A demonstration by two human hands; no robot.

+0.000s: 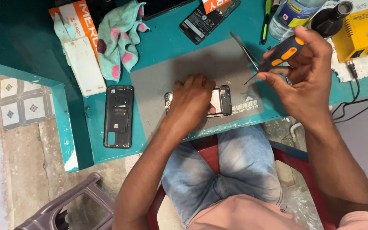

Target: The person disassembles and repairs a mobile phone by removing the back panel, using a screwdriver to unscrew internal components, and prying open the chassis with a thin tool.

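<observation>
The opened phone point(218, 101) lies pinned under the flattened left hand point(191, 99); right hand point(303, 72) closed around 1 screwdriver point(277, 55), tip raised clear.

- One view only, from a camera worn on the person's head, looking steeply down over the lap onto the teal workbench point(158, 51).
- It sits close: the grey work mat point(158, 81) fills the centre, and the knees enter from 6 o'clock.
- The bench edge runs aslant, so the floor tiles point(22, 102) show at 9 o'clock.
- The yellow soldering station point(360, 32) is cut off at 2 o'clock.
</observation>
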